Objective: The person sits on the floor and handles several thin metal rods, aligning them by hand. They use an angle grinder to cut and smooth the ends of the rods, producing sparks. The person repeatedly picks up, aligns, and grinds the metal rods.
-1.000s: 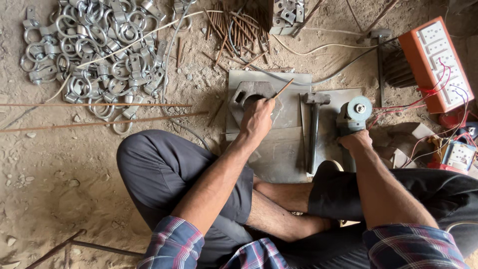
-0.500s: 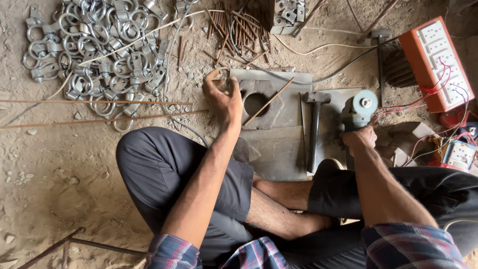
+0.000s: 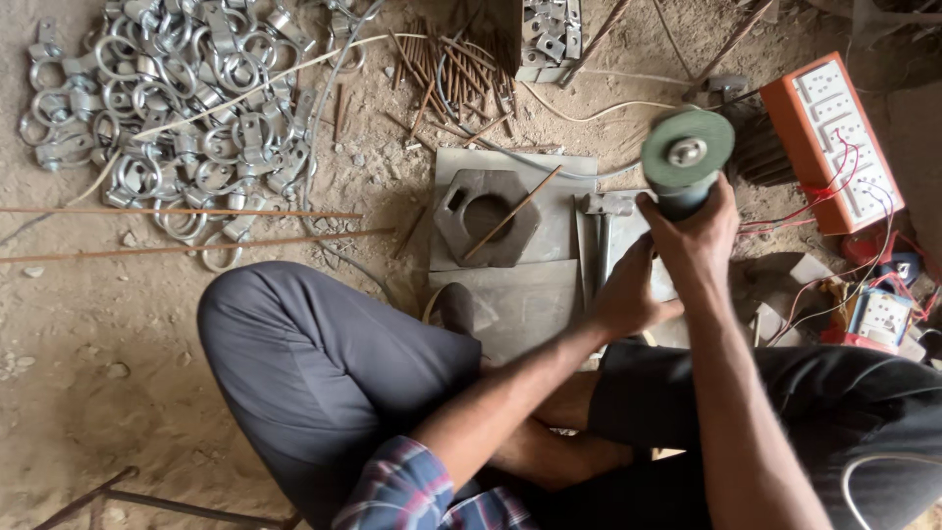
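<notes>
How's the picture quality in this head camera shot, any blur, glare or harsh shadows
Head view: soft, even daylight with no glare and only faint shadows; the grinder disc looks slightly smeared, while the right hand, left hand, hexagonal metal block and pile of metal rings are sharp; edges curve slightly from the wide lens.

- Right hand [image 3: 699,236] raised, fingers wrapped tight round a tool body, back of hand to camera.
- Left hand [image 3: 628,294] just beside and below right, touching its wrist side, fingers curled.
- Both forearms bare, stretched forward, converging.
- Plaid sleeve at left elbow.
</notes>
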